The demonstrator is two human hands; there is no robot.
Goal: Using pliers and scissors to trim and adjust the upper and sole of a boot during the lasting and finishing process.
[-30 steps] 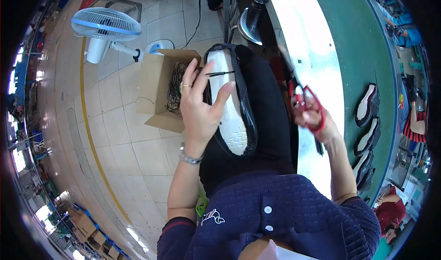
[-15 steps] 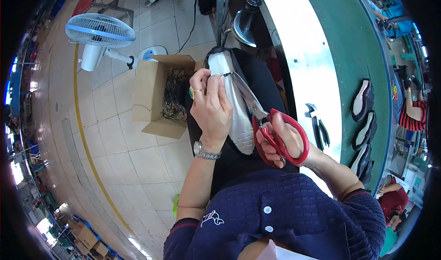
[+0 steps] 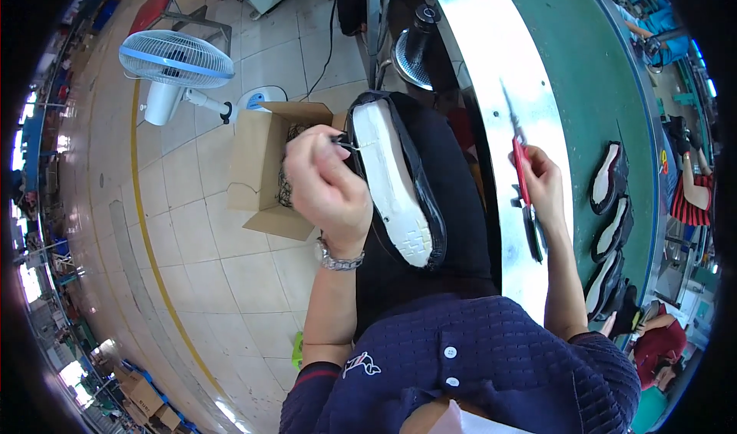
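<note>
A black shoe upper with a white underside (image 3: 390,177) lies along my lap, toe pointing away. Beside its left edge, my left hand (image 3: 326,188) is closed in a pinch around a short black cord (image 3: 344,143). A thin pale strand runs from that cord to the white underside. Over the metal strip of the bench, my right hand (image 3: 546,184) grips red-handled scissors (image 3: 522,171), seen nearly edge-on, their blades blurred and pointing away. Just below the scissors lie dark-handled pliers (image 3: 533,238), partly covered.
An open cardboard box (image 3: 253,161) holding black cords stands left of my lap. A white and blue fan (image 3: 176,58) is farther left. On the green bench (image 3: 568,35), several black shoe uppers (image 3: 606,234) lie in a row. People work beyond it.
The scissors have gone from the shoe to the metal strip at the right. My left hand has come off the shoe to its left, with the black cord in its fingers.
</note>
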